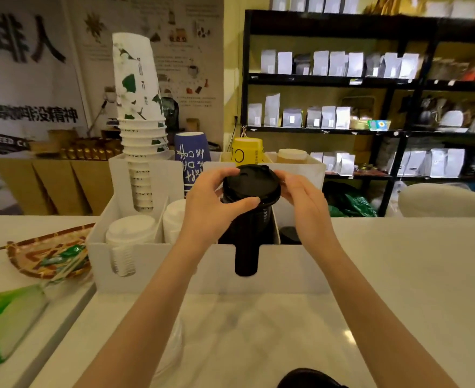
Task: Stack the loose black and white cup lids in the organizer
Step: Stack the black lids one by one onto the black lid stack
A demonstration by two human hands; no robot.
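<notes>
**Black lids steadied from both sides over their slot**

Far left on the counter (398, 261): a woven tray (34, 256) with wrapped sweets, well apart from the work and no part of it. Next, the white organizer (174, 273), its front wall notched so each column can be seen and pinched out. In the left compartment, a stack of white lids (131, 233), settled level; a second white stack (174, 219) just beside it, half hidden behind the wrist. Behind, tall paper cups (139, 107) nested in the rear bay.

Then the left hand (211, 203), curled around the black lid stack (250, 189), thumb pressed across the near rim, fingers over the far edge. Likely held so to keep the column straight while lowering into the middle compartment, its lower part already showing through the front notch. On the opposite side, the right hand (300, 197), fingers together and flat against the rim, apparently squaring the pile rather than carrying it.

Bottom edge: one more dark rounded shape (309, 379), perhaps a loose black lid; too cropped to tell.
</notes>
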